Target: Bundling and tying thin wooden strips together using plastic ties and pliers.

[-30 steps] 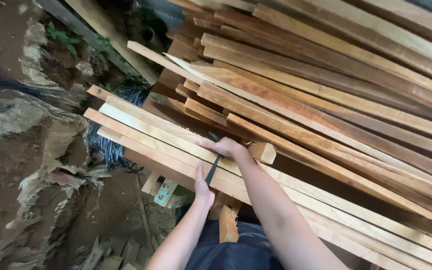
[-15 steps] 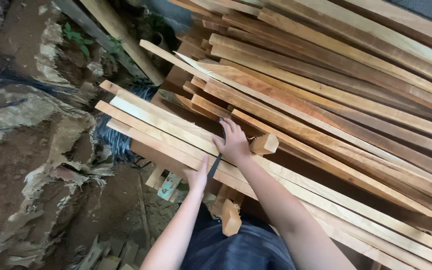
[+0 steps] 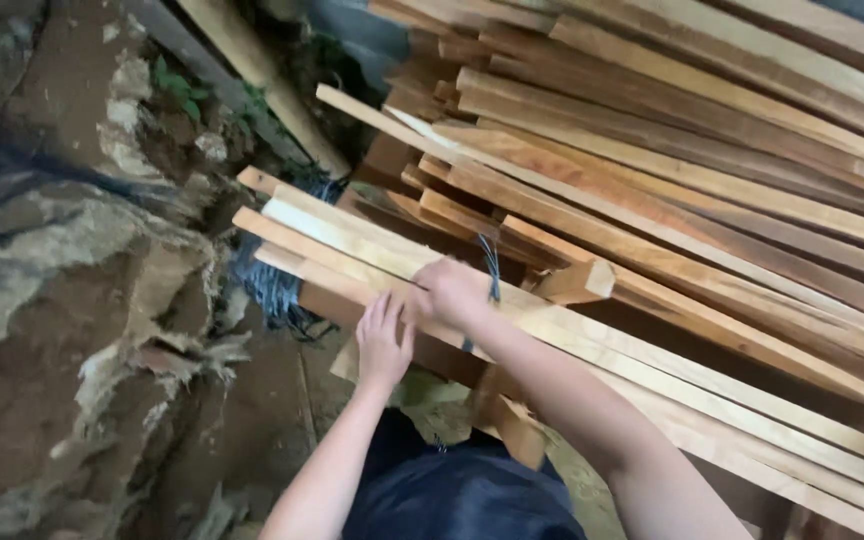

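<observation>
Right hand [image 3: 449, 290] on top of pale wooden slats [image 3: 352, 245], fingers curled over bundle edge, dark wire [image 3: 492, 268] just beside knuckles. Left hand [image 3: 384, 340] pressed flat against bundle's near side, fingers together. Slats lie across larger timber stack [image 3: 702, 180]. Bare earth [image 3: 72, 330] left.

Single view, head-worn camera, no second view to overlap. Looks steeply down over wearer's own forearms onto stack of wooden slats [image 3: 652, 230]. Close range: slat stack fills upper and right frame, slats running diagonally from upper left to lower right. Left of stack, bare earth and rock bank [image 3: 62, 330]. Below stack's near edge, wearer's dark clothing [image 3: 452, 495] at bottom centre. Both forearms enter from bottom edge, reaching stack's near-left end.
</observation>
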